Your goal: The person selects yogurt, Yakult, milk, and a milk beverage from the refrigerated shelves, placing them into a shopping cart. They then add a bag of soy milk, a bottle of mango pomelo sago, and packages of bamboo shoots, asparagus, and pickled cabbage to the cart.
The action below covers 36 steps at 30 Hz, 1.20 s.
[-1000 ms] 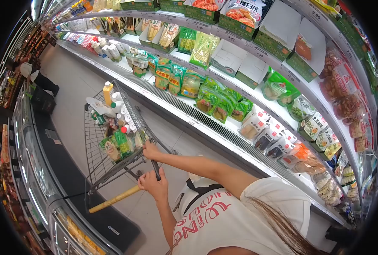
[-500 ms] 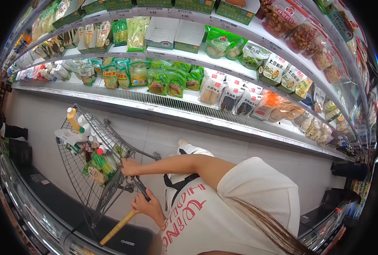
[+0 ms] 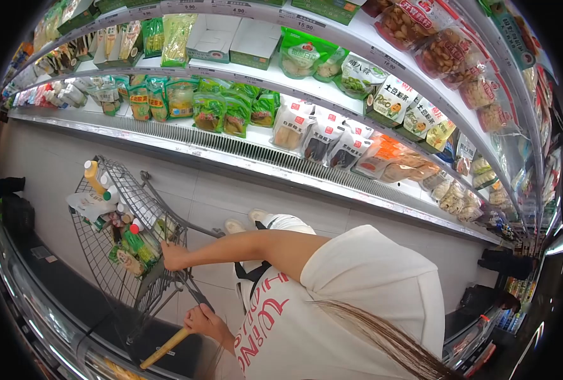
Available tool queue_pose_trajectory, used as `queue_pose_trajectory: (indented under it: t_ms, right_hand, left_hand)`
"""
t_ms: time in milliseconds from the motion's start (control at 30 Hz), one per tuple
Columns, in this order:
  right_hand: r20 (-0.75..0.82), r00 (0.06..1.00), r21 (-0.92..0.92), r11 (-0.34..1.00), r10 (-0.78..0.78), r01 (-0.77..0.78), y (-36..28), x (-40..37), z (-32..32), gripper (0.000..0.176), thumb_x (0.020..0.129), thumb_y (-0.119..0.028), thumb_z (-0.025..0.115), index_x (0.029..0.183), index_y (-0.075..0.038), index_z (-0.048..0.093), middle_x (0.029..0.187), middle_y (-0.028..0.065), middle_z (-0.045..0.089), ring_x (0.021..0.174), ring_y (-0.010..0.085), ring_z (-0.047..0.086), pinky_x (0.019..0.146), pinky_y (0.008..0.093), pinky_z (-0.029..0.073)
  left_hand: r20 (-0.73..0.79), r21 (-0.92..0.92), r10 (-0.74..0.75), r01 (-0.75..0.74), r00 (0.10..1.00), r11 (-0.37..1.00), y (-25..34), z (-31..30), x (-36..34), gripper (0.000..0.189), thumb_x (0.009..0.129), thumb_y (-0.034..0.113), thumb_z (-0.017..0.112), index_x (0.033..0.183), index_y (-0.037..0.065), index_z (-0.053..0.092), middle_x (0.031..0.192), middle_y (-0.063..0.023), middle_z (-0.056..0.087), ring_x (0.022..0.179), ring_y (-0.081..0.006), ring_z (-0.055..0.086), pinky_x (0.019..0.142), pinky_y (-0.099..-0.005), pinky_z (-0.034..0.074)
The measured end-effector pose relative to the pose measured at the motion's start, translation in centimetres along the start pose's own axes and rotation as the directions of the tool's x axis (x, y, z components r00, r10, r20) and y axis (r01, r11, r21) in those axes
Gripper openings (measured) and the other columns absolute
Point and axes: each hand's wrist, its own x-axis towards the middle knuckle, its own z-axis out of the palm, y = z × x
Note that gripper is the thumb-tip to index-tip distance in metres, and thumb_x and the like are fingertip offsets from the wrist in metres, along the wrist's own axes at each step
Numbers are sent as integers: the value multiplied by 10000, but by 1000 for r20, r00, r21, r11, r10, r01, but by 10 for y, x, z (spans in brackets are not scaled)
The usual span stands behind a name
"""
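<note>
My right hand [image 3: 175,256] is closed on the handle end of a wire shopping cart [image 3: 94,244]. Below it, my left hand [image 3: 207,322] wraps round a long, yellow stick-like thing [image 3: 165,348], which slants down and away beside the cart; its exact kind does not show. The dark cart handle [image 3: 196,292] runs between the two hands and meets the left one. In the cart lie a bottle with a yellow cap [image 3: 94,174], a red-capped bottle [image 3: 136,226], a white bag [image 3: 93,204] and green packs [image 3: 136,246].
A lit refrigerated shelf [image 3: 231,151] runs along my right side, with bagged foods such as green pouches [image 3: 221,117] and white packs [image 3: 322,136]. Another chilled case [image 3: 47,316] lines the other side. Grey tiled floor [image 3: 212,196] lies between. Dark-clad legs [image 3: 506,263] stand behind me.
Shelf goods and cart have shifted left in view. Both of my shoes now show beside the cart. My hands keep their grips.
</note>
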Motion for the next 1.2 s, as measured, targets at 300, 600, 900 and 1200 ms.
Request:
queue_pose_trajectory:
  t_ms: [300,600,900,1200]
  right_hand:
    - [-79,961,-104,960,-267,258,71,-2,20,498,812,-170,495,1214,68,323,1186,333,471,1049,483,537,897,530,443]
    - [21,930,-106,924,-368,368,112,-67,15,458,824,-164,501,1151,114,340,1144,410,443,1033,537,490,910,534,413]
    - [-3,907,13,907,-421,421,188,-156,13,587,802,-143,482,1261,182,313,1238,416,412,1170,503,429,1011,460,354]
    - [9,920,-36,920,-391,391,240,-236,-9,466,823,-240,499,1089,139,449,1111,394,511,1068,480,515,914,476,409]
  left_hand:
    - [-109,-195,-90,67,990,978,19,23,-43,152,803,148,537,676,67,560,726,-42,548,943,-263,468,949,-448,217]
    - [-222,-230,-80,28,972,973,57,15,-122,107,783,122,555,692,73,584,715,-26,545,905,-253,496,924,-441,238]
    - [-211,-255,-92,36,973,966,117,12,-221,109,780,130,545,691,72,572,732,-40,532,931,-249,491,935,-445,231]
    - [-156,-197,-82,50,984,979,165,18,-310,110,767,126,539,667,80,547,730,-42,520,932,-264,484,943,-470,226]
